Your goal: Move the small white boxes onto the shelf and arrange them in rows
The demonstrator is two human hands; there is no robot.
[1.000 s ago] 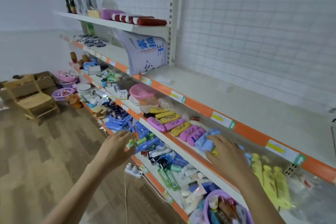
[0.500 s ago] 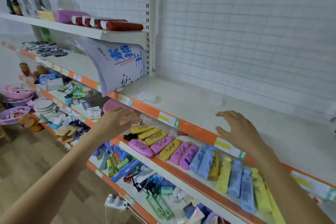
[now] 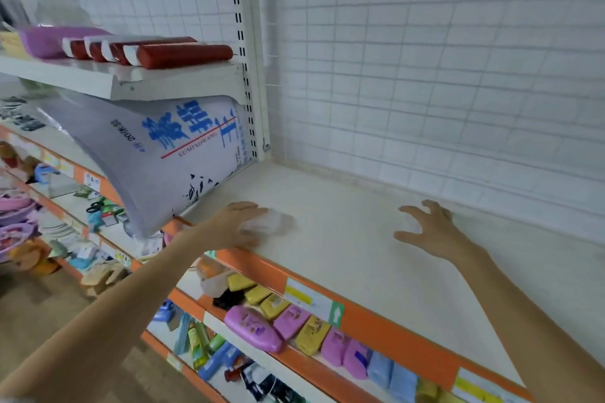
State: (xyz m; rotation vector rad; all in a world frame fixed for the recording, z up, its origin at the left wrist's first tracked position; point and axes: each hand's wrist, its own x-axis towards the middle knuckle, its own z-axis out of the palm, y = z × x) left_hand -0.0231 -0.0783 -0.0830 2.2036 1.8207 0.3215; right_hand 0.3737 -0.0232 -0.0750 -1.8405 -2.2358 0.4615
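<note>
On the smooth cream shelf (image 3: pixel 343 232), the left hand (image 3: pixel 235 222) touches a blurred, pale box (image 3: pixel 268 222); at three o'clock, the right hand (image 3: pixel 429 229) hovers, fingers (image 3: pixel 411 211) spread and bent.

A large white sack (image 3: pixel 170 160) with blue lettering leans under an upper shelf carrying red-and-white tubes (image 3: pixel 170 54). Below, pink, yellow and blue packets (image 3: pixel 294 324), perhaps soap, lie in a row.

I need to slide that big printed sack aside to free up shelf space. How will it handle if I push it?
The sack bulges full, so it is probably heavy. Its cloth-like skin curves, so it may sag rather than slide stiffly. It overhangs the shelf edge and could tip off.
</note>
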